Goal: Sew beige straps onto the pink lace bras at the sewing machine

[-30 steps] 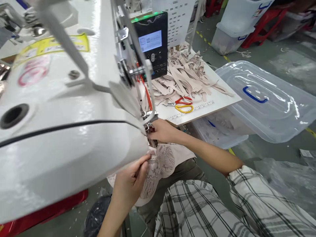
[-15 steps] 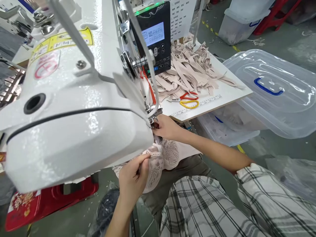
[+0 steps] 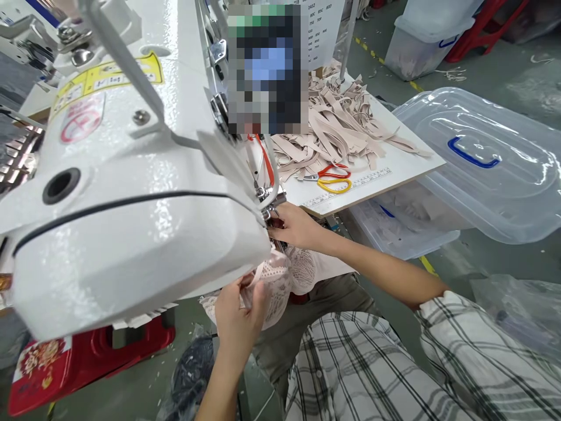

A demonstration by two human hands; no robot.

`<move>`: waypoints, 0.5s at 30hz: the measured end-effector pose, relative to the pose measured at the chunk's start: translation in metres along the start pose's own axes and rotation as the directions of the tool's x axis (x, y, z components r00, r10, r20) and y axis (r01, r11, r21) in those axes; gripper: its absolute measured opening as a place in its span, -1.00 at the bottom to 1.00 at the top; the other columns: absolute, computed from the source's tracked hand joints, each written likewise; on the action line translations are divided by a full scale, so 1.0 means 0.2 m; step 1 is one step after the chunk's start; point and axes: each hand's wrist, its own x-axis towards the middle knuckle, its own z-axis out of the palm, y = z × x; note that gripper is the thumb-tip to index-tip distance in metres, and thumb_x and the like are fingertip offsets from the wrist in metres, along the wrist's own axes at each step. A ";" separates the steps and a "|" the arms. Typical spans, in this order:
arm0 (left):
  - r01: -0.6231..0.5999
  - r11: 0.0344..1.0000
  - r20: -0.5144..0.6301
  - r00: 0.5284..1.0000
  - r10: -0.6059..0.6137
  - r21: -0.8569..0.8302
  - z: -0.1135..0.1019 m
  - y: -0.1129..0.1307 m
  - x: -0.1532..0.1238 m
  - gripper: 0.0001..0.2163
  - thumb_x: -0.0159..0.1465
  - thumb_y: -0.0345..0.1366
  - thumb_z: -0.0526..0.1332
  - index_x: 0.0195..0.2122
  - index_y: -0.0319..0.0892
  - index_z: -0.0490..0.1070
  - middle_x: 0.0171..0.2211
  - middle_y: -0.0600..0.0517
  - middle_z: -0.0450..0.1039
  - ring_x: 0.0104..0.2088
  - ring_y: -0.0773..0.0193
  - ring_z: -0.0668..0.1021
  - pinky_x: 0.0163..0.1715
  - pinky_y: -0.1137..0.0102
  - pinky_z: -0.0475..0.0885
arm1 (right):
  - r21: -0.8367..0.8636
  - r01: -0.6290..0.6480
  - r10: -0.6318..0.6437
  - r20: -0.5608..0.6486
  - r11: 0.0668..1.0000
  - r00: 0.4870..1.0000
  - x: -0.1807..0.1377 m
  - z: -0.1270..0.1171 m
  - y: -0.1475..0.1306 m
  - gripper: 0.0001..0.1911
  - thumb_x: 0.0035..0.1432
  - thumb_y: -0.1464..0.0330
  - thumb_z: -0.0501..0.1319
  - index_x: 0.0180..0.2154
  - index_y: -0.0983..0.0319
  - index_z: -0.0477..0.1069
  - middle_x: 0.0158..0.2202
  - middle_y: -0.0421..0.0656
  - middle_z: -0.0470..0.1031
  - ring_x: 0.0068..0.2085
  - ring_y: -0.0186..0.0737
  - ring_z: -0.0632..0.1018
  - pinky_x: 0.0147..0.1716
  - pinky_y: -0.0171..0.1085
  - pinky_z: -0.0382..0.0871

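A pale pink lace bra (image 3: 277, 289) hangs at the front of the white sewing machine (image 3: 144, 234), its cups draped over my lap. My left hand (image 3: 242, 307) grips the scalloped upper edge of the near cup between thumb and fingers. Up by the needle area, my right hand (image 3: 294, 227) is closed close to the presser foot (image 3: 270, 211). Its fingertips are partly hidden by the machine head, so what they pinch cannot be made out.
Beige fabric strips (image 3: 337, 126) are heaped on the white table (image 3: 407, 158). Scissors with red and yellow handles (image 3: 335, 178) lie beside a printed ruler scale. A clear plastic lid (image 3: 491, 169) sits at the right. A red stool (image 3: 92, 362) stands at lower left.
My left hand has shifted slightly and turned, with its fingers now further behind the cup's edge. The lace edge has folded over a little. My right hand stays by the presser foot.
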 end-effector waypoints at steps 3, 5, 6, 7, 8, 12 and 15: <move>-0.077 0.991 -0.121 0.988 0.091 0.112 0.04 0.07 -0.01 -0.71 0.39 -0.12 0.13 -0.05 -0.24 0.41 -0.18 -0.19 0.51 -0.14 0.02 0.55 -0.15 0.23 0.39 | 0.015 -0.008 0.008 0.001 1.000 1.000 -0.01 0.00 -0.01 -0.97 0.07 0.45 0.22 -0.38 0.25 0.37 -0.20 -0.13 0.41 -0.30 -0.29 0.41 -0.27 -0.31 0.34; -0.138 0.979 -0.137 0.978 0.158 0.147 0.06 0.15 -0.03 -0.72 0.37 -0.19 0.17 0.01 -0.26 0.40 -0.10 -0.24 0.48 -0.07 0.00 0.51 -0.03 0.17 0.32 | 0.001 -0.019 0.020 -0.018 1.000 1.000 -0.02 0.01 -0.01 -0.98 0.10 0.42 0.21 -0.37 0.25 0.39 -0.18 -0.11 0.43 -0.29 -0.27 0.42 -0.29 -0.29 0.35; -0.150 0.976 -0.118 0.978 0.170 0.156 0.07 0.18 -0.03 -0.69 0.37 -0.21 0.18 0.05 -0.27 0.38 -0.06 -0.25 0.47 -0.05 -0.01 0.50 0.00 0.16 0.29 | -0.011 -0.029 0.029 -0.034 1.000 0.999 -0.03 0.01 -0.01 -0.97 0.11 0.41 0.20 -0.38 0.24 0.40 -0.19 -0.11 0.43 -0.28 -0.25 0.43 -0.29 -0.28 0.35; -0.146 0.975 -0.089 0.983 0.163 0.165 0.08 0.22 -0.04 -0.66 0.37 -0.22 0.18 0.10 -0.29 0.37 -0.03 -0.26 0.46 -0.03 -0.01 0.48 0.03 0.15 0.27 | -0.025 -0.044 0.043 -0.050 0.999 0.998 -0.03 0.02 -0.01 -0.96 0.11 0.41 0.20 -0.39 0.24 0.40 -0.21 -0.11 0.43 -0.26 -0.22 0.44 -0.29 -0.27 0.36; -0.132 0.975 -0.054 0.988 0.143 0.177 0.09 0.25 -0.04 -0.63 0.37 -0.22 0.18 0.14 -0.31 0.35 -0.01 -0.27 0.45 -0.01 -0.02 0.47 0.05 0.15 0.26 | -0.037 -0.066 0.064 -0.062 0.997 0.996 -0.03 0.02 -0.02 -0.95 0.11 0.41 0.20 -0.41 0.23 0.39 -0.23 -0.12 0.43 -0.26 -0.21 0.44 -0.29 -0.25 0.37; -0.080 0.970 -0.007 0.996 0.084 0.229 0.10 0.30 -0.07 -0.59 0.36 -0.21 0.20 0.18 -0.31 0.36 0.06 -0.28 0.43 0.04 -0.07 0.42 0.08 0.14 0.22 | -0.065 -0.157 0.153 -0.055 0.985 0.987 -0.04 0.04 -0.06 -0.93 0.11 0.46 0.19 -0.41 0.19 0.39 -0.25 -0.15 0.43 -0.29 -0.20 0.44 -0.24 -0.20 0.41; -0.081 0.968 0.008 0.997 0.081 0.238 0.09 0.29 -0.08 -0.59 0.36 -0.23 0.21 0.18 -0.30 0.37 0.08 -0.28 0.42 0.04 -0.08 0.40 0.07 0.12 0.23 | -0.100 -0.163 0.158 -0.052 0.982 0.986 -0.03 0.04 -0.07 -0.91 0.10 0.48 0.19 -0.40 0.18 0.41 -0.24 -0.14 0.43 -0.26 -0.15 0.46 -0.20 -0.16 0.43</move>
